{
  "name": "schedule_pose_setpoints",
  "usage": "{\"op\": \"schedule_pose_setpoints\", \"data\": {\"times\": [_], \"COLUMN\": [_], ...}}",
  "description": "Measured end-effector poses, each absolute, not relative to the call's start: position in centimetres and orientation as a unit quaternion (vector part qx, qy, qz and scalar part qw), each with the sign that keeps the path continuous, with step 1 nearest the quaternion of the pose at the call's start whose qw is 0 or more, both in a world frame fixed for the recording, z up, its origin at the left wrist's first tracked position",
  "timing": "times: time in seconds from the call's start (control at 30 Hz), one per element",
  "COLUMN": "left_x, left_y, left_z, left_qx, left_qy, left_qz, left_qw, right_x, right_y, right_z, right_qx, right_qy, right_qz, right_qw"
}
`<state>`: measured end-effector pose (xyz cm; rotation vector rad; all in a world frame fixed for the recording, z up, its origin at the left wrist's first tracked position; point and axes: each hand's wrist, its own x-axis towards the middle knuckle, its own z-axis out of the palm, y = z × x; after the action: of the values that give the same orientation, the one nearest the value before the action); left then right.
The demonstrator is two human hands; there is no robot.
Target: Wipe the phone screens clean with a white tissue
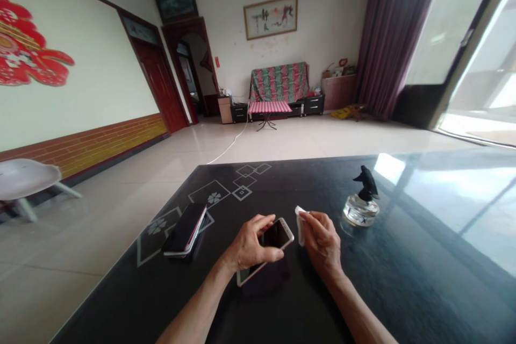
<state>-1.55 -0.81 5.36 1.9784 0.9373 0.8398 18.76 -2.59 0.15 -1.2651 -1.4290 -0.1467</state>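
A smartphone point(278, 235) with a pale frame and dark screen is held tilted just over the black table. My left hand point(250, 244) grips it by its long edges, thumb on the near side, and covers its middle. In my right hand point(322, 242), closed in a pinch, is a small white tissue point(300, 221), a little to the right of the phone and apart from it. Right of that hand stands a clear spray bottle point(360, 209) with a black trigger head and clear liquid.
A stack of dark, flat phone-like items point(186, 230) lies on the left of the glossy black table point(250, 312). Beyond the table are a tiled floor, a small folding table point(270, 108) with a checked cloth, and a white chair point(28, 177) at the left.
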Motion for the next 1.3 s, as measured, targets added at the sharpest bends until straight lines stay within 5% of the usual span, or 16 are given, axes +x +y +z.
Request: {"op": "schedule_pose_setpoints", "data": {"times": [0.2,0.63,1.3], "left_x": [0.0,0.3,-0.4], "left_y": [-0.9,-0.1,0.1], "left_z": [3.9,3.0,3.0], "left_qx": [0.881,0.904,0.739], "left_qy": [0.369,0.339,0.632], "left_qz": [0.221,0.188,0.216], "left_qw": [0.198,0.183,0.083], "right_x": [18.6,18.8,18.4], "right_y": [-2.4,-1.9,-1.9], "right_z": [-0.6,-0.6,-0.6], "right_qx": [-0.558,-0.589,-0.556], "right_qy": [-0.617,-0.611,-0.690], "right_qz": [-0.057,-0.049,-0.100], "right_qw": [0.552,0.526,0.452]}}
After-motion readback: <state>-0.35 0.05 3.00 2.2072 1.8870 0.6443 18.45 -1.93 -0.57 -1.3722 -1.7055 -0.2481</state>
